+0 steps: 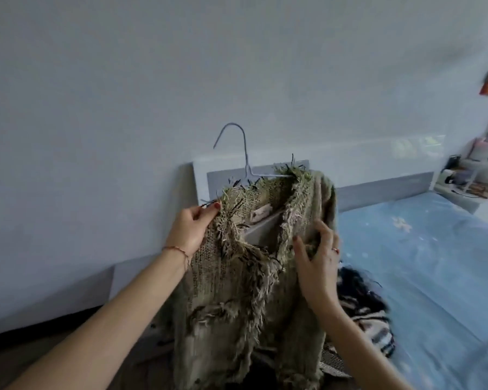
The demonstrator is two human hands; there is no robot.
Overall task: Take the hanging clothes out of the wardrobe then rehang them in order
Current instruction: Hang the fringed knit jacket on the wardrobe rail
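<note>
Above the bed's blue sheet [423,249], a fringed olive knit cardigan [237,277] hangs on a pale wire hanger [247,164]. Left hand [188,229] pinches its shoulder edge; right hand [319,266] rests open-fingered against it. Its neck label [261,213] is unreadable.

Olive-green shaggy knitted cardigan [237,277]: pale beige fringe with scattered black strands along the front edges; a pale label inside the neck.
Thin wire hanger [244,153]: light blue-grey.
Bed sheet [420,263]: light blue with faint white motifs.
Garment lying on the bed [369,313]: black and white, striped.
Wall [181,66]: plain pale grey-white.
Left hand [189,229]: red nail polish, thin red string bracelet at the wrist.
Right hand [317,260]: red ring.
</note>
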